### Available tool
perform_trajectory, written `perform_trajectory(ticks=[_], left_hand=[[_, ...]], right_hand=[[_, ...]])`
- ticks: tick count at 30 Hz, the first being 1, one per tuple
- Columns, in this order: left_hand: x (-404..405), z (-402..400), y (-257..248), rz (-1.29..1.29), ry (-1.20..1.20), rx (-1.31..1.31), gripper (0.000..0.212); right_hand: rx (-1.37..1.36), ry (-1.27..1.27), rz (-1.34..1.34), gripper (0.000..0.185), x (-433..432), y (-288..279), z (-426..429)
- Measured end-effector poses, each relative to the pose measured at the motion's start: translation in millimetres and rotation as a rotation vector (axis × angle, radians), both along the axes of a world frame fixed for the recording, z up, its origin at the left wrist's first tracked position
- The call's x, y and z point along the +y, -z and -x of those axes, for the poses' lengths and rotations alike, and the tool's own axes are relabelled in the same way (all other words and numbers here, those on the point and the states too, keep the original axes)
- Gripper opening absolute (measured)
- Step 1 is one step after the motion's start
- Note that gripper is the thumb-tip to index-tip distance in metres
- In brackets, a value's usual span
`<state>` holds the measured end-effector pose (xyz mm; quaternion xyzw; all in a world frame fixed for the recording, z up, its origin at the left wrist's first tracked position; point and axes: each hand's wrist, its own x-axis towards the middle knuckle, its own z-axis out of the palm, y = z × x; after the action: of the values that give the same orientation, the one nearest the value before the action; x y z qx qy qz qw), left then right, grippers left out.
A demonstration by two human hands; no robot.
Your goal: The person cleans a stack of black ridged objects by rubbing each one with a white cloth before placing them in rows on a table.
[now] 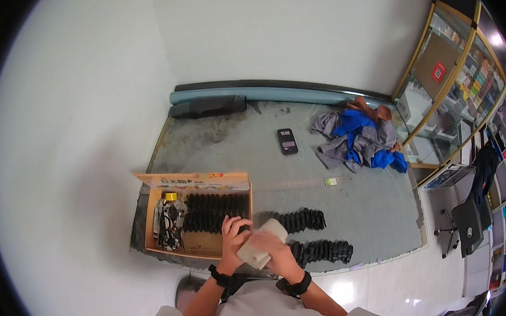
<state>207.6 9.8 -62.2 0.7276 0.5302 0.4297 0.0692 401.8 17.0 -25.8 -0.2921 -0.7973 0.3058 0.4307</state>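
My right hand (277, 251) grips a folded, pale beige cloth or pad (265, 243), somewhat blurred. Close beside it, my left hand (234, 238) is at the right edge of an open cardboard box (193, 186), fingers curled; whether it touches the cloth or something in the box cannot be told. Inside the box, rows of small black items (214, 202) lie beside a bundle of cables and small parts (169, 221) with a yellow cap (171, 196). To the right of my hands, two more rows of similar black pieces (305, 219) (330, 250) lie on the table.
A phone (287, 141) lies mid-table, left of crumpled grey and blue cloths (359, 137). A small label-like piece (331, 181) rests on a clear ruler (290, 185). Long rolls (275, 94) line the wall; a glass cabinet (433, 97) and an office chair (467, 229) are right.
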Motion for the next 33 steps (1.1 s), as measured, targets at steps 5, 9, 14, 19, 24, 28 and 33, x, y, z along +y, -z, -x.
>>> perform_trajectory(ticks=[5, 9, 14, 19, 24, 28, 33], left_hand=[[-7.5, -14.0, 7.7, 0.053, -0.035, -0.07, 0.031], [-3.3, -4.8, 12.1, 0.022, -0.071, -0.055, 0.027], [-4.9, -12.8, 4.2, 0.017, -0.018, -0.073, 0.024], [27.6, -2.2, 13.9, -0.107, -0.051, -0.007, 0.022], [26.9, -13.7, -22.4, -0.017, 0.127, -0.064, 0.022], [36.4, -20.0, -20.1, 0.03, 0.119, -0.081, 0.023], [61.8, -7.8, 2.9, -0.04, 0.126, -0.007, 0.024]], right_hand=[[0.028, 0.095, 0.117, 0.054, -2.9, -0.5, -1.8], [0.032, -0.179, 0.003, 0.056, -1.3, -8.9, -5.8], [-0.036, 0.058, 0.121, 0.056, 9.8, 4.0, -18.0], [0.006, -0.211, -0.034, 0.06, 7.6, -24.6, -11.9], [-0.041, 0.057, 0.084, 0.053, 29.7, -17.2, -33.7], [0.018, 0.019, 0.004, 0.055, 35.4, -19.4, -24.7], [0.007, -0.159, -0.06, 0.063, 32.9, -19.1, -20.5]])
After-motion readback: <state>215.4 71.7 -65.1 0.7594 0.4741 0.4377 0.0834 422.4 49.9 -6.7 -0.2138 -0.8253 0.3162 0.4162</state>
